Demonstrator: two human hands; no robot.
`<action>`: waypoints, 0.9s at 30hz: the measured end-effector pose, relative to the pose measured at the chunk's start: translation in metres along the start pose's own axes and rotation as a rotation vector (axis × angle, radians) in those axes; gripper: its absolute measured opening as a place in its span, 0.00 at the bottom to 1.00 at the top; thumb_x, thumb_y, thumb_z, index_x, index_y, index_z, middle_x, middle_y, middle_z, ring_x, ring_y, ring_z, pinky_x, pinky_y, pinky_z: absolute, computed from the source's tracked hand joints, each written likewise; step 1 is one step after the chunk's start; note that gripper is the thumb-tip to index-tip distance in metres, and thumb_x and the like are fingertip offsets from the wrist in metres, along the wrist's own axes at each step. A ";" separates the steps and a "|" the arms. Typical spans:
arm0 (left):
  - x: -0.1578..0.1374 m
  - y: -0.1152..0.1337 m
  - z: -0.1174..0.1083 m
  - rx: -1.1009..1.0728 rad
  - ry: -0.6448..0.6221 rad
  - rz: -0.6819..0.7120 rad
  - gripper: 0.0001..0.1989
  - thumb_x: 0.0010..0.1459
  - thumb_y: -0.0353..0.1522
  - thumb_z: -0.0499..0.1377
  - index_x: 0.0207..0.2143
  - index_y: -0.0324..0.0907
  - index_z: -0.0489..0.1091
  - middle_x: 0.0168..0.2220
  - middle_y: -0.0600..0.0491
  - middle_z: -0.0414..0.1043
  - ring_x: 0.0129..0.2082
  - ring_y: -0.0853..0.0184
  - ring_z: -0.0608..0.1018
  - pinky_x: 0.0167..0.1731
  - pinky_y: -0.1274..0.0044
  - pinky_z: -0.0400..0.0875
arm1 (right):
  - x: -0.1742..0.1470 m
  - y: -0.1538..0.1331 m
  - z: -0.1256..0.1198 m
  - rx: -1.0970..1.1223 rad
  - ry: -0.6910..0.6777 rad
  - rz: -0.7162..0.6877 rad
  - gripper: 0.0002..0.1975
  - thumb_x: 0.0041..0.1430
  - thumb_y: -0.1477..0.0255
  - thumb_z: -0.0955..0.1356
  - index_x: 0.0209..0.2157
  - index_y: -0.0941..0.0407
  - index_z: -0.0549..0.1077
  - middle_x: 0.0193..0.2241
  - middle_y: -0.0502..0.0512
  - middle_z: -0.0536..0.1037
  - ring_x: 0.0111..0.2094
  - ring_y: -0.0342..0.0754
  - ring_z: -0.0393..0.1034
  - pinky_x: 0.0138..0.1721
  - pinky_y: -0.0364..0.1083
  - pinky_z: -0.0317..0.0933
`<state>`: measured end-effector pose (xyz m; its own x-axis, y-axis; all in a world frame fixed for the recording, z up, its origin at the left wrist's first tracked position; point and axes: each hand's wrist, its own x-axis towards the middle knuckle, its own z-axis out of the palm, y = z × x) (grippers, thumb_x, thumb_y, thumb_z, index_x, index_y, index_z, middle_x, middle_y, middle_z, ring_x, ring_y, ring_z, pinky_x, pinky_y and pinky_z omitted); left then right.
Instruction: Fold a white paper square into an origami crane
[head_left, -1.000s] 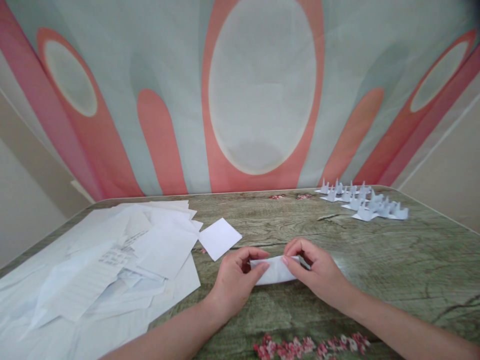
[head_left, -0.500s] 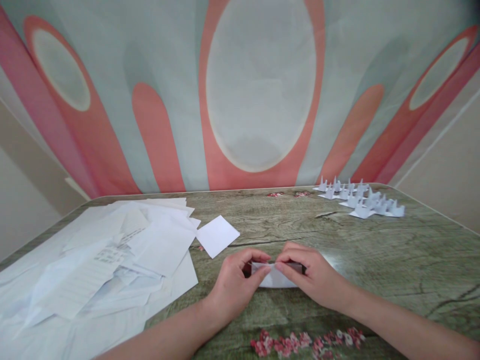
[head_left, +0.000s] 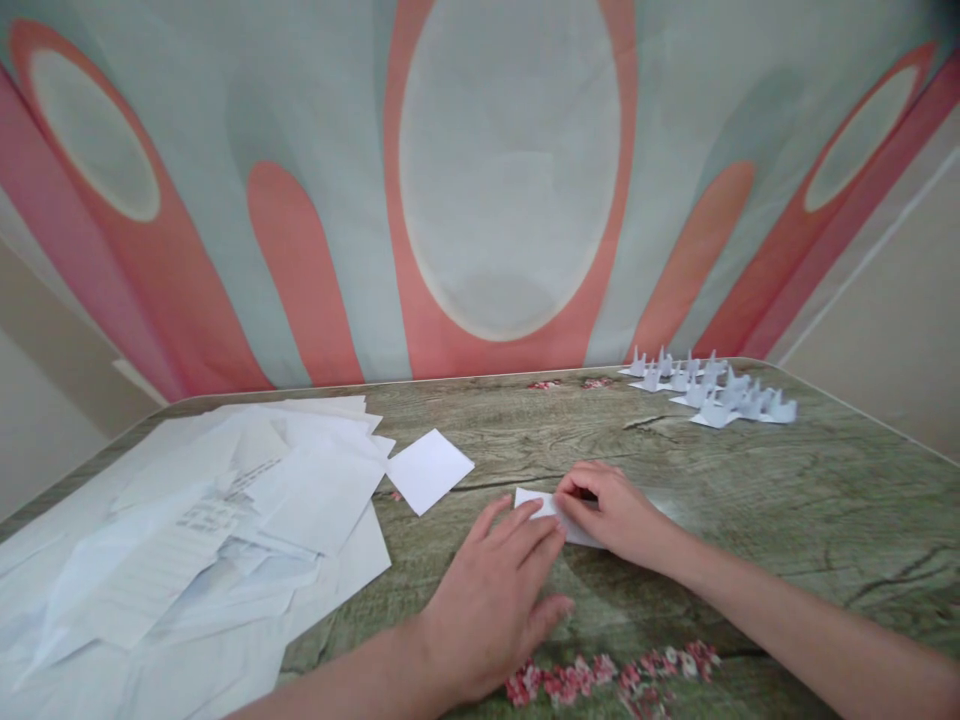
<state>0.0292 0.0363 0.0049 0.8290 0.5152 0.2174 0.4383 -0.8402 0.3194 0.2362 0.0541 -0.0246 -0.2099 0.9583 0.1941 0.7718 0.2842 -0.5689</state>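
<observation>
A small folded piece of white paper (head_left: 528, 496) lies on the table under both my hands, slanting down to the right. My left hand (head_left: 501, 590) is spread flat, its fingertips resting on the paper's near side and its thumb stretched out. The fingers of my right hand (head_left: 619, 515) are pinched together on the paper's middle and cover its right part. Up and to the left of my hands lies a square white sheet (head_left: 431, 472), turned cornerwise.
A broad, untidy heap of white papers (head_left: 322, 480), some printed, covers the table's left side. Several folded paper cranes (head_left: 716, 395) stand in rows at the back right. The wood-patterned table (head_left: 750, 500) meets a painted backdrop (head_left: 510, 170).
My left hand has gone from pinching the paper to lying spread on it. The paper has turned from level to slanting and come down onto the table. The view has shifted slightly.
</observation>
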 end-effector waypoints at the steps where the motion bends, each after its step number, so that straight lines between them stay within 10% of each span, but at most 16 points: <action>1: 0.000 0.001 0.000 0.021 -0.027 0.000 0.24 0.59 0.41 0.51 0.55 0.42 0.58 0.54 0.48 0.63 0.58 0.59 0.58 0.59 0.62 0.45 | 0.001 -0.001 0.000 -0.004 -0.001 0.003 0.08 0.56 0.71 0.64 0.24 0.55 0.71 0.25 0.50 0.72 0.32 0.46 0.65 0.35 0.45 0.53; 14: -0.001 -0.007 0.010 0.039 -0.002 -0.141 0.27 0.58 0.37 0.52 0.58 0.42 0.52 0.60 0.46 0.51 0.60 0.57 0.53 0.57 0.60 0.51 | 0.004 0.001 -0.008 -0.013 -0.048 -0.046 0.11 0.58 0.70 0.63 0.25 0.56 0.73 0.23 0.51 0.72 0.30 0.46 0.64 0.34 0.46 0.53; 27: 0.002 -0.001 0.002 0.068 -0.025 -0.016 0.19 0.60 0.34 0.51 0.54 0.42 0.59 0.54 0.48 0.63 0.58 0.59 0.58 0.59 0.62 0.49 | 0.002 0.003 -0.005 -0.024 -0.042 -0.074 0.13 0.60 0.71 0.61 0.25 0.56 0.72 0.25 0.51 0.72 0.31 0.46 0.63 0.36 0.47 0.52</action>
<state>0.0312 0.0378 0.0029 0.8298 0.5249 0.1894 0.4733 -0.8418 0.2594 0.2408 0.0565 -0.0220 -0.2910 0.9353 0.2011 0.7675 0.3537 -0.5346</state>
